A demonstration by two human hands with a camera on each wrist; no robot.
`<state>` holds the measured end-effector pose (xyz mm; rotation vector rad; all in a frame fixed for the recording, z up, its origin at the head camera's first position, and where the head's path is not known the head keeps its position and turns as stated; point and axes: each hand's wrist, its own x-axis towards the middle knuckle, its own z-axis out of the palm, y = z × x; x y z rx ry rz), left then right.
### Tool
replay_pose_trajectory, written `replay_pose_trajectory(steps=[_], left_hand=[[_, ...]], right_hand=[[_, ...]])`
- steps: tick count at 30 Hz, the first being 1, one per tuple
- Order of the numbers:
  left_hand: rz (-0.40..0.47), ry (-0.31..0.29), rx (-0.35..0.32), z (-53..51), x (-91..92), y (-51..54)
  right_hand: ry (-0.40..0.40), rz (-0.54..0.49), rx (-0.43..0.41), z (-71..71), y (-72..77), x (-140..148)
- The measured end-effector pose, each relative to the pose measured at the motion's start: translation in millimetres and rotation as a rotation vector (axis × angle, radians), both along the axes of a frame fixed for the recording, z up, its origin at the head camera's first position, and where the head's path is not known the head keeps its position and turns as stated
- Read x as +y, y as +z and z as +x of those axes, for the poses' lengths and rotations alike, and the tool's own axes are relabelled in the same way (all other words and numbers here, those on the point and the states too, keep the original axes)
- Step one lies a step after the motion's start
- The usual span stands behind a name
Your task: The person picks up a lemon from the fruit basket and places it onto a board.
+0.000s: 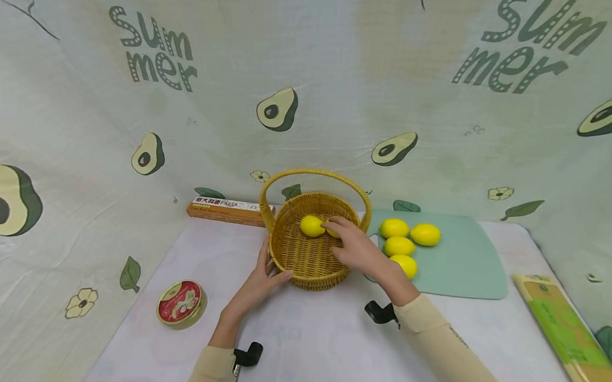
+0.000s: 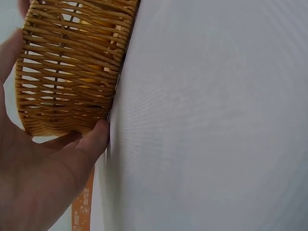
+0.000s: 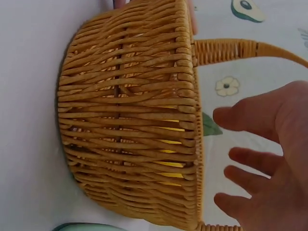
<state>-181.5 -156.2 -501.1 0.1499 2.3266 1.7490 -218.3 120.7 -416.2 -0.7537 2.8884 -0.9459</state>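
A wicker basket [image 1: 313, 282] with a tall arched handle stands on the table. Two yellow lemons lie inside: one lemon [image 1: 312, 226] is in plain sight, the other is mostly covered by my right hand [image 1: 356, 246]. That hand hovers over the basket's right rim, fingers apart and loosely bent; in the right wrist view no object shows between thumb and fingers. My left hand [image 1: 259, 285] grips the basket's left side, thumb and fingers spread around the woven wall [image 2: 72, 72]. Several more lemons [image 1: 399, 246] sit on the green board to the right.
The pale green board [image 1: 465, 258] lies right of the basket. Behind on the left is a pasta box [image 1: 226, 212]. A round red-topped tin [image 1: 180, 303] stands at left, and a green and yellow packet [image 1: 566, 329] lies along the right edge. A printed cloth hangs behind.
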Motion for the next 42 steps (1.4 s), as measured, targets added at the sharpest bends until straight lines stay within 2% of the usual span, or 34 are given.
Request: replay_pose_trajectory(steps=[3,10,14,21,25,34,42], left_hand=[[-0.009,0.009,-0.019,1.1,1.1,1.8],[-0.012,-0.006,-0.011,1.2,1.4,2.4],[0.002,-0.012,-0.009,-0.8,1.9,1.1],[0.012,-0.013,-0.014,0.2,0.8,1.2],[0.009,-0.006,-0.020,0.2,0.9,1.9],[0.023,-0.008,-0.029,-0.4,1.9,0.3],[0.014,-0.001,-0.021,-0.6,2.4,1.2]], right_hand=[[-0.042,0.016,0.005,-7.6,-3.5,-4.6],[-0.101,0.169,0.010,-21.2,-12.3,-16.1],[-0.137,0.220,0.016,-25.0,-17.2,-20.0],[-0.177,0.283,0.095,-29.3,-24.4,-26.1],[-0.192,0.310,0.071,-28.9,-22.8,-28.0],[-0.150,0.294,-0.033,-27.1,-23.1,-26.8],[-0.086,0.291,-0.035,-22.3,-20.8,-22.2]])
